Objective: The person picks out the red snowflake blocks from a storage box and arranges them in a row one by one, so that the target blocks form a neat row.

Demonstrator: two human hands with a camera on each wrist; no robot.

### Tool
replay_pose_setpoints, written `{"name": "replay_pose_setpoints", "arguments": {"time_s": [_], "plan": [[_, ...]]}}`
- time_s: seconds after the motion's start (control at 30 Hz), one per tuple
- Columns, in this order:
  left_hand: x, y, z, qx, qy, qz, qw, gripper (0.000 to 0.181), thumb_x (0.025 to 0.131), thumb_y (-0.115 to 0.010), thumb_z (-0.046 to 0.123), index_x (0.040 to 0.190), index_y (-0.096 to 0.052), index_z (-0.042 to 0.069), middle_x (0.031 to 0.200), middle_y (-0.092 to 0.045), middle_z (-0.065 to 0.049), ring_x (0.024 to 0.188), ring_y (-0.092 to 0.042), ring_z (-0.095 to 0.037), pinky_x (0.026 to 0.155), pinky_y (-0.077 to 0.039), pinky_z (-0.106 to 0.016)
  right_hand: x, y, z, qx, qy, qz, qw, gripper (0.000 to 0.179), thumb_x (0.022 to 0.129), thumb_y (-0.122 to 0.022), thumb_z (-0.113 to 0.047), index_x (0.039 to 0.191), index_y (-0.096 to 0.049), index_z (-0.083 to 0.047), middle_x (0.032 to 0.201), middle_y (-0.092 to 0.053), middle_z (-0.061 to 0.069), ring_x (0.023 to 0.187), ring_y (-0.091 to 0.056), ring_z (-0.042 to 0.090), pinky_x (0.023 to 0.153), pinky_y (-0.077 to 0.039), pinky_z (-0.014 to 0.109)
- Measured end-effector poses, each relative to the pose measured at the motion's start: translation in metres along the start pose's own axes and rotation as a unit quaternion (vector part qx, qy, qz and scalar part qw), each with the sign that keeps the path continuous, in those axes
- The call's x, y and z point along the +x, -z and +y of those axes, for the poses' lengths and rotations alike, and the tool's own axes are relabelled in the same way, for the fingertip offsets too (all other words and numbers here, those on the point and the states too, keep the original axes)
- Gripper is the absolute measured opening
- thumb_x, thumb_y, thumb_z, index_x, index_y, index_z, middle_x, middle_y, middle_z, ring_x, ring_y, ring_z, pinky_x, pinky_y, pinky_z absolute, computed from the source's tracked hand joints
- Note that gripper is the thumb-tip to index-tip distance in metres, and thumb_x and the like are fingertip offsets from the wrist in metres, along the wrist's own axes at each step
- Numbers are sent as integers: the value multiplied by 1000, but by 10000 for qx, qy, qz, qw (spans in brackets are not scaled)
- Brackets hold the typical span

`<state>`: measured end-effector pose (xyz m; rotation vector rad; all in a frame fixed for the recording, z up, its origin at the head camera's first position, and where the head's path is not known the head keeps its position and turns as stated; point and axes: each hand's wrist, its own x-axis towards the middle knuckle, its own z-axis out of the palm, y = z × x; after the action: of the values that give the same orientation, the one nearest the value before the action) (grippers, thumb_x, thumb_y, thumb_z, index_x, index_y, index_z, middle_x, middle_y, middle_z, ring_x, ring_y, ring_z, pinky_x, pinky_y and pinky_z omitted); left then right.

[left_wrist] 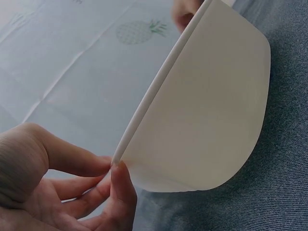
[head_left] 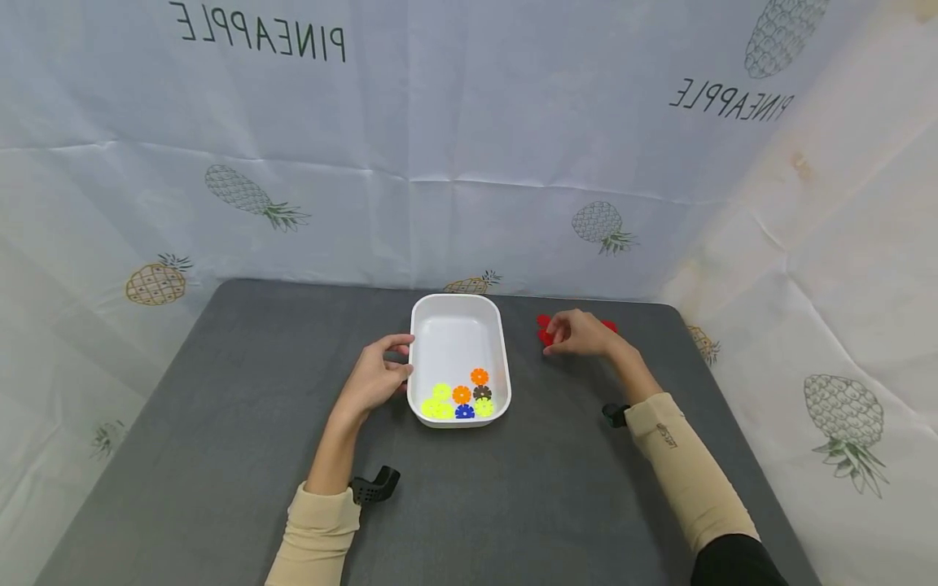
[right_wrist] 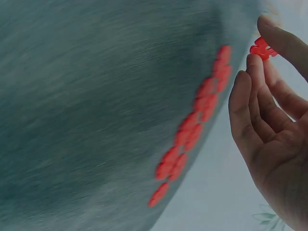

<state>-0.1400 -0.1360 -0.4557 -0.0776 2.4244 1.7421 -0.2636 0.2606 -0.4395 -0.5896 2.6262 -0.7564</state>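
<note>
A white plastic tray (head_left: 454,334) stands on the dark table, with small notched discs at its near end: yellow discs (head_left: 437,408), orange discs (head_left: 479,376), a brown disc (head_left: 481,392) and a blue disc (head_left: 465,412). At the tray's left side, my left hand (head_left: 375,378) pinches the rim between thumb and fingers. To the right of the tray, my right hand (head_left: 582,334) is above the table. Seen in the right wrist view, its thumb and fingertips pinch a red notched disc (right_wrist: 261,49). Several red discs (right_wrist: 167,163) lie in a double row along the table's edge.
The grey table (head_left: 469,505) ends at the back and right against a white curtain (head_left: 498,114) printed with pineapples. In the head view, the right hand partly hides the red discs. Dark wrist devices (head_left: 375,485) sit at both cuffs.
</note>
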Motion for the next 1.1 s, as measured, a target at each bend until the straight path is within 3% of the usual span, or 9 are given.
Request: {"name": "replay_pose_setpoints", "arguments": {"time_s": [0.23,0.63,0.9,1.1], "plan": [[2,1,2,6,-9,-48,10000,53,102,-63,0,154,-56,2,134,-57,-20,104,-75,-32,74,-63,-33,-4,-9,14,-156,-129,-121,9997,34,91,-88,-21,109,-69,1,82,-70,5,71,-60,12,71,-50,31],[1,1,1,23,-43,-63,10000,53,101,-63,0,154,-56,1,133,-57,-20,101,-75,-31,74,-63,-35,-41,13,52,-244,-560,516,9968,41,94,-85,-24,118,-67,5,86,-72,8,73,-62,15,73,-52,33],[2,2,1,55,-54,-86,9999,53,102,-62,-1,154,-55,2,134,-56,-21,101,-75,-33,76,-64,-38,-57,33,76,-369,-1402,605,9876,45,95,-82,-21,120,-63,11,93,-74,18,70,-68,19,69,-56,36],[3,1,1,88,-80,-104,9999,54,102,-63,-1,155,-55,2,134,-56,-22,102,-75,-33,77,-65,-39,-56,35,87,-54,-1975,515,9789,44,96,-81,-23,119,-61,8,94,-75,14,65,-72,14,67,-61,32]]}}
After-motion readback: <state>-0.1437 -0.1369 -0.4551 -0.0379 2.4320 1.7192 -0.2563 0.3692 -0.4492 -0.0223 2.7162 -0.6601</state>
